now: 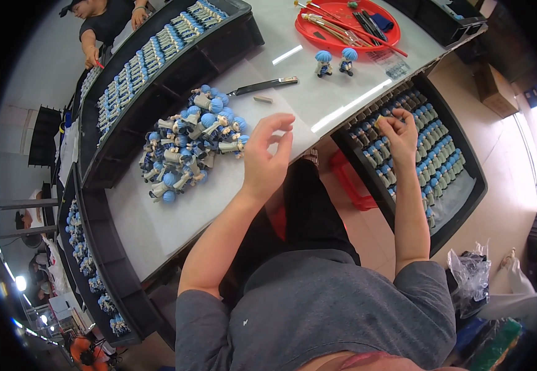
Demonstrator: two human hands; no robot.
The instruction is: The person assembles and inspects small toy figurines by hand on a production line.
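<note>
My left hand (265,154) hovers above the table's near edge, just right of a heap of small figurines (185,145) with light blue hair and pale coats. Its fingers are curved, with a gap between thumb and fingers, and nothing shows in them. Over the black tray (475,195) on my right, my right hand (400,136) pinches a small yellowish piece (378,122) whose kind I cannot make out. Rows of similar figurines (432,139) fill much of that tray, partly hidden by my hand and forearm. Two figurines (323,63) stand upright at the table's far side.
Behind the heap lie a black-handled knife (262,85) and a small grey block (263,99). A red round tray (308,42) holds brushes and pens. Black crates of figurines (243,37) line the left side, where another person (110,28) works.
</note>
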